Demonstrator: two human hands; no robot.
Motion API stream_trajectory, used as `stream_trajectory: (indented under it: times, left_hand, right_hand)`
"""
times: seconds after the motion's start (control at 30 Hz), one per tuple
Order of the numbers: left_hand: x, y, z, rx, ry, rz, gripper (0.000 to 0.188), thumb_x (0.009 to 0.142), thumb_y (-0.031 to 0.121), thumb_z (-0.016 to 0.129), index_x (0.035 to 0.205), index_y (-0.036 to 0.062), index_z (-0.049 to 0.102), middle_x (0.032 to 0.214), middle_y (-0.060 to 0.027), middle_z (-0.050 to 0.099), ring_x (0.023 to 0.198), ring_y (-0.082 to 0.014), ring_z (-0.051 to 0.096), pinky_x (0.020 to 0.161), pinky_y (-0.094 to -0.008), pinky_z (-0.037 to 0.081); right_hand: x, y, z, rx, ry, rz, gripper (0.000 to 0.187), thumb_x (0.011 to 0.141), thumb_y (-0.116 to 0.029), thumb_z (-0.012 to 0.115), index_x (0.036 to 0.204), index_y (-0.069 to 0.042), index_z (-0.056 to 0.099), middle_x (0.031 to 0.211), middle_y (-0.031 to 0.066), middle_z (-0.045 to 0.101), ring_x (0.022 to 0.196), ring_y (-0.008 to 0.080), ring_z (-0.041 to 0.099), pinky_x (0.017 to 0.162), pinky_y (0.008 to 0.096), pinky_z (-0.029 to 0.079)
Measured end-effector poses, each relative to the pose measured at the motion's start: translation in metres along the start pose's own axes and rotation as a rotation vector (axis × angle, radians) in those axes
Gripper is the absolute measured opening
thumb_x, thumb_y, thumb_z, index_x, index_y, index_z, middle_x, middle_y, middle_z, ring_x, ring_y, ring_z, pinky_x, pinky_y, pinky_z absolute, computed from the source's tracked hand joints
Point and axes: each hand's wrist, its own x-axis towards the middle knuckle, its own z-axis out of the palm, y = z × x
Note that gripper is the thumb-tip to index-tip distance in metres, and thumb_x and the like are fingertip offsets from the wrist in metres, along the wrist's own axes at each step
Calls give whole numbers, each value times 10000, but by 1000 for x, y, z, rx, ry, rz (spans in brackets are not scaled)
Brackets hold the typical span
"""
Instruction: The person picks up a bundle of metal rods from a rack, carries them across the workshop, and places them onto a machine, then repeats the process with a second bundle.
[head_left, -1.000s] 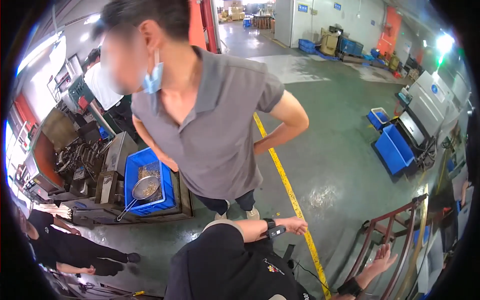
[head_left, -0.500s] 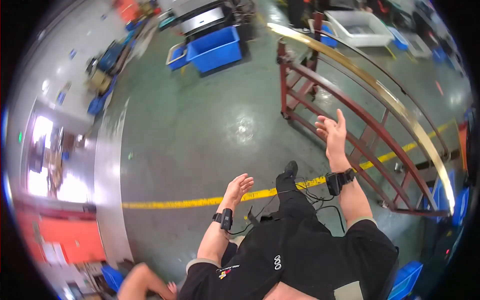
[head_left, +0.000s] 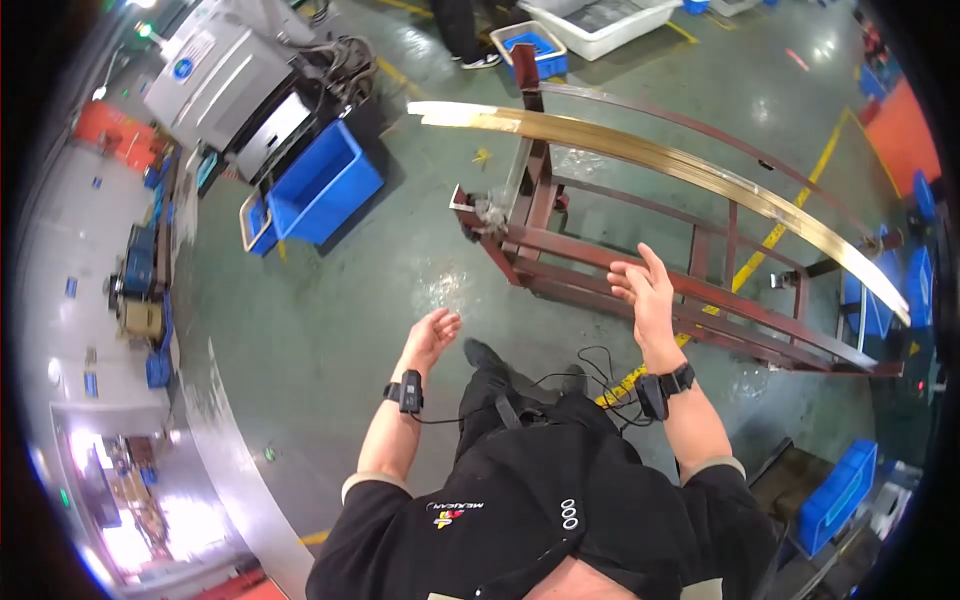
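Your R hand (head_left: 645, 300) hung in front of the near rail of a dark-red rack (head_left: 560, 245), thumb up, fingers loosely spread w/ nothing in them; contact w/ the rail, can't tell. Your L hand (head_left: 430, 338) was over open floor, left of the rack, fingers bent inward, nothing seen in the grip; how closed, can't tell. Brass-coloured strips (head_left: 640, 148) lay lengthwise along the rack, past the R hand, ends overhanging, prob. so the long stock got support along its run; the curve was prob. partly lens bend. A blue bin (head_left: 345, 200) stood against a grey machine (head_left: 225, 90), prob. to catch output. Wrist units (head_left: 410, 392) were strapped on, likely to keep your palms free; black cable (head_left: 440, 421) trailed btwn.
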Motion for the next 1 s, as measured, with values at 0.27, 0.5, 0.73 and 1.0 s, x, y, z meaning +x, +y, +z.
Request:
stream_trajectory:
  times: [0.27, 0.5, 0.73, 1.0]
  left_hand:
    - [246, 204, 28, 322, -181, -58, 472, 1011, 240, 485, 1405, -16, 438, 1293, -205, 614, 1107, -294, 642, 947, -380, 515]
    - [368, 325, 72, 618, -410, -207, 494, 1020, 263, 459, 1422, -18, 406, 1393, -245, 529, 1183, -340, 595, 982, -406, 491]
    - [525, 342, 52, 740, -864, -207, 539, 1044, 396, 440, 1446, 43, 386, 1466, -217, 456, 1344, -359, 455, 1125, -480, 378]
    - [523, 332, 131, 1245, -614, -329, 315, 1007, 276, 497, 1219, 48, 545, 1076, -142, 648, 933, -317, 636, 810, -446, 547]
  right_hand:
    - [14, 63, 38, -63, 543, 12, 406, 984, -79, 548, 1383, -26, 496, 1076, 144, 691, 932, 195, 691, 776, 282, 556]
    - [21, 101, 221, 237, 810, 35, 370, 987, -104, 568, 1347, -33, 528, 1084, 171, 684, 902, 214, 695, 764, 296, 564]
    - [36, 174, 283, 346, 880, -154, 354, 942, -50, 595, 1289, -11, 535, 1017, 176, 699, 871, 229, 698, 752, 340, 576]
    - [-10, 169, 308, 483, 1123, -323, 427, 972, -119, 539, 1375, 8, 482, 975, 96, 699, 850, 140, 666, 724, 284, 543]
